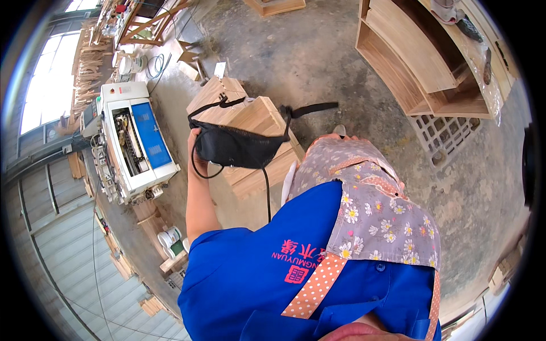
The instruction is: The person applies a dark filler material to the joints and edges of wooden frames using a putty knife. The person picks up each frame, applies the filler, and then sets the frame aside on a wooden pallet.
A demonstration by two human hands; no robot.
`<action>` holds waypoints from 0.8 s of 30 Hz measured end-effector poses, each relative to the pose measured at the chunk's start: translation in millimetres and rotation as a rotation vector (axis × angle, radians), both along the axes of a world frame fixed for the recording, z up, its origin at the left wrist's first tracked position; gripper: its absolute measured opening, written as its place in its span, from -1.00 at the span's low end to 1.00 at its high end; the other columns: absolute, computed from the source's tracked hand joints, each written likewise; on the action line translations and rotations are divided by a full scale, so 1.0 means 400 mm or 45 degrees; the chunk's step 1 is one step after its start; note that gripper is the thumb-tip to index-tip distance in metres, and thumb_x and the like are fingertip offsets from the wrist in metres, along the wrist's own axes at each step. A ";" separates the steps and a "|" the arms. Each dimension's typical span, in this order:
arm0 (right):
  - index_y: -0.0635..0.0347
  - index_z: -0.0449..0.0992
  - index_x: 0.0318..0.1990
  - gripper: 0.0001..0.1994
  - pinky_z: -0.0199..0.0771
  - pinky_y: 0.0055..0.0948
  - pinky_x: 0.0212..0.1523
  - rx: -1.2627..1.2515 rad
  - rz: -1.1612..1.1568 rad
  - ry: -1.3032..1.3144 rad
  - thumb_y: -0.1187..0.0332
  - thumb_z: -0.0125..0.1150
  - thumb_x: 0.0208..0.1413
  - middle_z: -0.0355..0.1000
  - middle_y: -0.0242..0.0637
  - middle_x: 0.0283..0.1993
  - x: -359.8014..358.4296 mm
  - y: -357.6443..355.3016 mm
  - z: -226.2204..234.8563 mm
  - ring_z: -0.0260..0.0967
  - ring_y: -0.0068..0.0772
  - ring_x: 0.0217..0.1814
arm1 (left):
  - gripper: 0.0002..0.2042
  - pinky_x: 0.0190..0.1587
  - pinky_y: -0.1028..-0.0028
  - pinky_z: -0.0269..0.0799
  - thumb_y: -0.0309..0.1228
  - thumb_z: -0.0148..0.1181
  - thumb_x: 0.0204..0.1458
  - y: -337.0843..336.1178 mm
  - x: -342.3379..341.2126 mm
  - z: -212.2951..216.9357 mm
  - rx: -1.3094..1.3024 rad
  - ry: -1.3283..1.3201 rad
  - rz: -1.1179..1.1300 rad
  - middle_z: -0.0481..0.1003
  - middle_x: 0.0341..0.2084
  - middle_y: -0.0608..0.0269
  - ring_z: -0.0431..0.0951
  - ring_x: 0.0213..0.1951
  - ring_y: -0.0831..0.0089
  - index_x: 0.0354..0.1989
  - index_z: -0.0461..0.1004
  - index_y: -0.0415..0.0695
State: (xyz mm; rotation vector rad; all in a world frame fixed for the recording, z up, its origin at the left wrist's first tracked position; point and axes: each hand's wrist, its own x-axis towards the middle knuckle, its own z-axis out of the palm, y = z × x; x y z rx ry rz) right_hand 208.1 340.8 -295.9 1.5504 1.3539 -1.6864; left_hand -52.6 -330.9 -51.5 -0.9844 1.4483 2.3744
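My left hand (195,136) is raised in front of me, closed on the left end of a black fabric pouch (236,146). Buckled straps trail from the pouch, one of them reaching out to the right, and a thin black cable (268,193) runs down from it toward my body. Most of the fingers are hidden behind the fabric. Below and beyond the pouch stand pale wooden box-like pieces (264,116), partly covered by it. My right hand does not show. A flowered apron (392,227) and blue shirt (239,267) cover my front.
A white machine with a blue panel (151,136) stands to the left. At the upper right is a curved wooden cabinet (392,65) above a plastic grid pallet (446,136). White buckets (131,64), a blue hose (156,67) and stacked wood strips (91,74) line the left side.
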 end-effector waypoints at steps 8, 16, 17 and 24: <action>0.14 0.37 0.03 -0.68 0.22 -0.45 -0.27 -0.011 0.061 -0.012 0.22 0.01 0.19 0.29 -0.36 -0.30 -0.007 -0.021 0.018 0.21 -0.45 -0.27 | -0.75 -0.44 0.41 0.56 -0.31 0.10 -0.13 -0.002 0.104 -0.087 -0.216 -0.670 -0.164 0.56 -0.52 0.10 0.56 -0.56 0.31 -0.37 0.49 -0.25; 0.14 0.39 -0.01 -0.70 0.17 -0.49 -0.36 -0.039 0.019 0.010 0.19 -0.03 0.21 0.26 -0.39 -0.40 0.007 -0.049 0.032 0.17 -0.49 -0.38 | -0.76 -0.62 0.54 0.35 -0.20 0.12 -0.01 0.070 0.338 -0.221 -0.659 -0.944 -0.554 0.45 -0.67 0.25 0.38 -0.72 0.49 -0.36 0.47 -0.15; 0.14 0.39 -0.01 -0.70 0.17 -0.49 -0.38 -0.038 -0.003 0.016 0.19 -0.03 0.21 0.25 -0.39 -0.41 0.015 -0.056 0.035 0.16 -0.49 -0.40 | -0.75 -0.63 0.54 0.34 -0.20 0.12 -0.01 0.092 0.353 -0.232 -0.718 -0.934 -0.628 0.44 -0.67 0.25 0.37 -0.72 0.49 -0.36 0.47 -0.15; 0.13 0.41 -0.04 -0.70 0.12 -0.52 -0.46 -0.026 -0.134 0.084 0.17 -0.06 0.23 0.22 -0.42 -0.50 0.058 -0.096 0.113 0.12 -0.52 -0.49 | -0.74 -0.64 0.56 0.28 -0.18 0.09 0.03 0.233 0.389 -0.225 -0.759 -0.745 -0.817 0.42 -0.68 0.27 0.33 -0.73 0.52 -0.34 0.46 -0.15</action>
